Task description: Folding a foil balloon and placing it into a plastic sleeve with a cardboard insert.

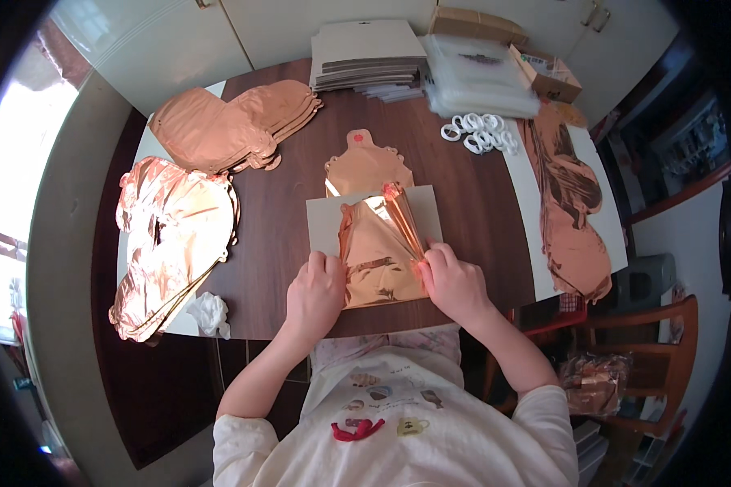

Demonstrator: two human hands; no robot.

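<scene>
A flat rose-gold foil balloon [386,280] lies folded over a pale card sheet [325,215] at the table's near edge. Its rounded top, with scalloped edges and a small red mark on the tab, sticks out beyond the card's far side. My left hand [315,294] is closed at the left edge of the foil, its fingertips partly hidden. On the other side my right hand [453,280] pinches the right edge, where a pleated strip of foil slants up and away.
More flat foil balloons [195,130] are stacked at the left and right. Across the back stand grey boards [365,49], clear plastic bags [475,81] and a small carton [554,75]. White rings [475,140] lie before the bags; crumpled white tissue [209,315] sits near left.
</scene>
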